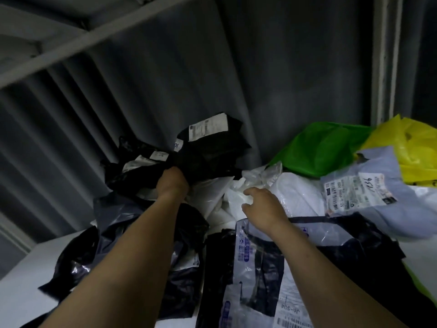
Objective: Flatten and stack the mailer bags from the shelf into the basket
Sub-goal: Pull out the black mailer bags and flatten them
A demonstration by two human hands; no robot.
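Both hands are raised into the loose heap of mailer bags on the shelf (21,275); the basket is not in view. The left hand (173,184) is closed around a crumpled fold of the black mailer bag (212,147), which lies at the back of the heap against the grey wall panel (283,67). The right hand (264,209) sits on the white bag (236,197) with fingers bent; in this dim view I cannot tell whether they pinch the film or merely rest on it. A clear printed bag (255,268) lies under the right forearm, and a green bag (319,150) and a yellow bag (416,147) lie to the right. Risk noted: the black bag is tangled among other dark bags, so a pull could probably drag neighbours off the shelf edge. Slick film, gripped only by a fold, may slip. The labelled pale bag (369,185) overlaps the heap and could slide.
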